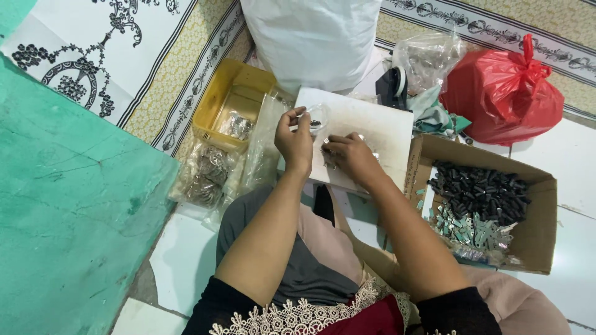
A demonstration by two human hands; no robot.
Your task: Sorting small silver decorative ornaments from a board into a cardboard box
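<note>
Left hand [295, 141] pinches a small clear bag [315, 119] above the white board [379, 127]; right hand [349, 155], just to its right, fingers curled on small metal bits [327, 147] lying lower.

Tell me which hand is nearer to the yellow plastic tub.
Left. The left hand hovers over the white board, just right of the yellow plastic tub. The right hand works further right over the board, beyond the left hand.
</note>
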